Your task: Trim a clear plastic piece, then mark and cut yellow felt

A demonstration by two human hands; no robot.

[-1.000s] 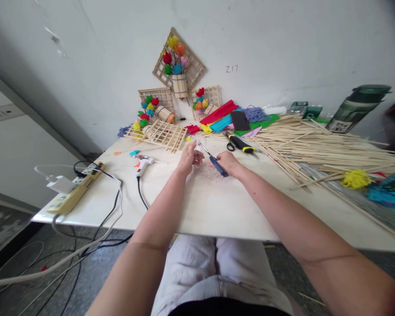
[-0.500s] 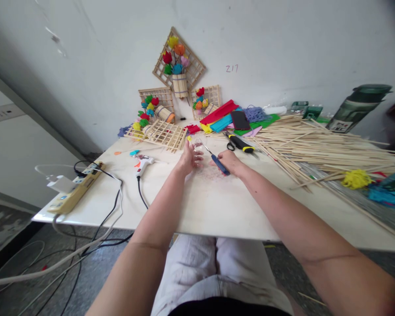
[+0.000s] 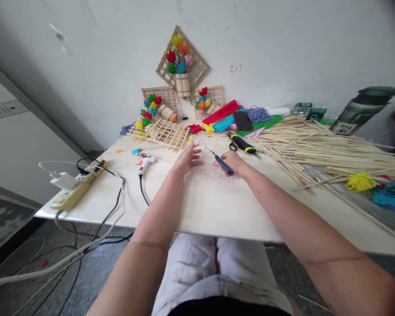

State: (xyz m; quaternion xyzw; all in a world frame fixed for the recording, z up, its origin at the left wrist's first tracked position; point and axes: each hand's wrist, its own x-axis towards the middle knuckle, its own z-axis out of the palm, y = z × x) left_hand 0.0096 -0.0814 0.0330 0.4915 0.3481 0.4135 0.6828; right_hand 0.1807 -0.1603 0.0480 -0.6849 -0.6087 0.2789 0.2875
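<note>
My left hand (image 3: 189,159) is low over the white table (image 3: 213,208), fingers stretched and apart, with nothing seen in it. To its right, my right hand (image 3: 234,162) is closed around a slim blue-handled tool (image 3: 223,164) with a thin metal tip, which points away and to the left. The tool's exact kind is not clear. Fine scraps (image 3: 210,173) lie scattered between and below the hands. Beyond my right hand is a pair of black-and-yellow-handled pliers (image 3: 245,145). A white glue gun (image 3: 146,165) rests left of my left hand.
Stick lattices with paper flowers (image 3: 167,133) stand and lie at the back. Coloured paper (image 3: 222,115), a phone (image 3: 242,120) and purple yarn (image 3: 258,114) are behind my right hand. Thin wooden sticks (image 3: 329,149) cover the right side, near a bottle (image 3: 365,109). A power strip (image 3: 77,186) trails cables at left.
The whole view has shifted slightly to the right. My left hand's fingers have come lower toward the tabletop. My right hand keeps the blue-handled tool in nearly the same place.
</note>
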